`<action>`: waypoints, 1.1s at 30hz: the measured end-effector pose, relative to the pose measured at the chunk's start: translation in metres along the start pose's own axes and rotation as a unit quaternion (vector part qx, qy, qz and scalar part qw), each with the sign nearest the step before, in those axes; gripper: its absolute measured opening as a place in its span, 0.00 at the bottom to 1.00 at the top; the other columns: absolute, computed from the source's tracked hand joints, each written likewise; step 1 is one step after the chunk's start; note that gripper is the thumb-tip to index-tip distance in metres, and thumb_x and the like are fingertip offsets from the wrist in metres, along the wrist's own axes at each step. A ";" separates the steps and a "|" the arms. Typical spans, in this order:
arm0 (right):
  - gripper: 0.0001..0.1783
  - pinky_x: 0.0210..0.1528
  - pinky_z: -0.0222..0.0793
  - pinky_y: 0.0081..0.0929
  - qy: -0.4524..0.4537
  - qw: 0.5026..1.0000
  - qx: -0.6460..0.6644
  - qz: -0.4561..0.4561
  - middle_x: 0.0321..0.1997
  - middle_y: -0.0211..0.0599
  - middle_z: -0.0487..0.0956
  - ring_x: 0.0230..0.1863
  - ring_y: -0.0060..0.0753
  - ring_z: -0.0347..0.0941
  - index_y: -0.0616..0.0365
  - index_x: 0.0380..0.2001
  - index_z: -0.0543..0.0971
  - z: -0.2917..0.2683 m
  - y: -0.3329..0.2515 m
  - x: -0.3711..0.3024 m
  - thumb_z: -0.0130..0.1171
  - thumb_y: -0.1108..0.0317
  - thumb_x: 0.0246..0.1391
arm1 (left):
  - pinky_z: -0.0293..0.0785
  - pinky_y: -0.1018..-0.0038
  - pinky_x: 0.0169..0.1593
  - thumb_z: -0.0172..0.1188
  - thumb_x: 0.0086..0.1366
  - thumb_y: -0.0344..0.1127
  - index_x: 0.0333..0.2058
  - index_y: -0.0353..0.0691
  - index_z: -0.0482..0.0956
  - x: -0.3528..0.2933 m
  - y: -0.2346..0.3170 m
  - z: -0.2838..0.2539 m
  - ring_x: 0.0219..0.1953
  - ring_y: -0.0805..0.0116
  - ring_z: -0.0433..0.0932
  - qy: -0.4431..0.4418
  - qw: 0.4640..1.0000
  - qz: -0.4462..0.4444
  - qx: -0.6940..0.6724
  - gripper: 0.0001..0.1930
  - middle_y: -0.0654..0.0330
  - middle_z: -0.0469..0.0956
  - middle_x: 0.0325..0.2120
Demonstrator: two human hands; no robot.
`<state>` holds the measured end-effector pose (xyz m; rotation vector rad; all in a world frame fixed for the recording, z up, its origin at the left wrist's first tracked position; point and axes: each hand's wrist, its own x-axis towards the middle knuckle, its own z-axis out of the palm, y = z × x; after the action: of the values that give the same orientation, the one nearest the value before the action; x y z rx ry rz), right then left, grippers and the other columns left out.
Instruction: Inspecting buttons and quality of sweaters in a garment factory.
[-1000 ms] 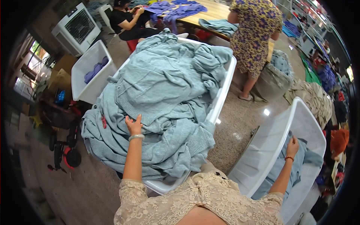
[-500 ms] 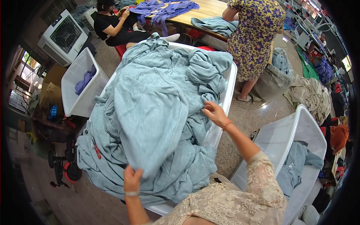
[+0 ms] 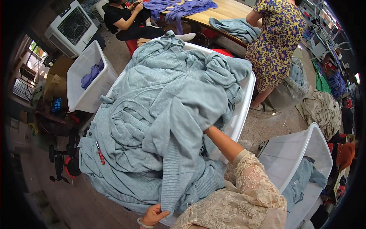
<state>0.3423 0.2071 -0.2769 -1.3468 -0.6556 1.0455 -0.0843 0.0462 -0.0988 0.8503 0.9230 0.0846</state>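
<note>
A pale blue-green knitted sweater (image 3: pixel 179 114) lies on top of a heap of matching knitwear (image 3: pixel 126 133), which overfills a white plastic bin (image 3: pixel 244 103). At the near edge, my left hand (image 3: pixel 153 215) pinches the end of the sweater's ribbed band (image 3: pixel 173 179) between thumb and fingers. My right forearm (image 3: pixel 225 145) reaches in from the right and its hand goes under the raised fabric, so the right fingers are hidden. On the heap's left side rests a slim red-handled tool (image 3: pixel 100 154) with a thin metal tip.
A white bin (image 3: pixel 91 97) with a purple garment stands at the left, another (image 3: pixel 282 152) with blue-green knitwear at the right. Beyond are a wooden table (image 3: pixel 202 19) with garments, a seated person, a standing person (image 3: pixel 276 42), a clear bag (image 3: pixel 289 89) and a beige cloth pile (image 3: pixel 320 112).
My left hand has drawn toward me, gripping the ribbed band instead of the sweater's lower tip. My right hand has slipped beneath the cloth. The sweater has shifted to the right and bunched up.
</note>
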 end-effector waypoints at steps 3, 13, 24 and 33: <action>0.21 0.46 0.71 0.26 0.004 0.972 0.219 0.083 0.43 0.37 0.79 0.41 0.29 0.75 0.58 0.49 0.72 -0.013 -0.014 0.001 0.57 0.59 0.56 | 0.69 0.78 0.48 0.59 0.61 0.25 0.48 0.30 0.73 0.009 0.017 -0.001 0.43 0.75 0.75 -0.021 0.999 0.022 0.035 0.16 0.61 0.78 0.41; 0.14 0.51 0.69 0.29 0.086 0.915 0.388 -0.071 0.45 0.35 0.78 0.46 0.29 0.73 0.56 0.44 0.75 -0.094 -0.133 -0.014 0.49 0.61 0.60 | 0.68 0.80 0.37 0.61 0.60 0.33 0.37 0.35 0.76 0.042 0.025 0.030 0.32 0.76 0.72 -0.024 0.961 0.022 0.276 0.10 0.63 0.75 0.28; 0.06 0.29 0.66 0.27 -0.457 0.790 -0.269 -0.307 0.23 0.34 0.71 0.24 0.28 0.68 0.60 0.33 0.71 0.035 -0.327 -0.165 0.55 0.70 0.57 | 0.62 0.64 0.58 0.67 0.52 0.31 0.59 0.32 0.58 0.046 0.148 0.095 0.59 0.54 0.63 0.180 0.729 0.571 0.332 0.38 0.47 0.62 0.58; 0.08 0.28 0.69 0.33 -0.494 0.766 -0.360 -0.200 0.28 0.39 0.76 0.27 0.44 0.76 0.58 0.34 0.71 -0.006 -0.365 -0.274 0.60 0.72 0.52 | 0.70 0.67 0.39 0.69 0.45 0.35 0.28 0.43 0.79 0.093 0.135 0.096 0.32 0.58 0.77 -0.147 0.747 0.457 0.460 0.10 0.59 0.78 0.25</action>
<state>0.3109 -0.0049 0.1261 -1.0742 -2.2249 1.1437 0.0813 0.1172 -0.0398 2.1404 0.0966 0.3494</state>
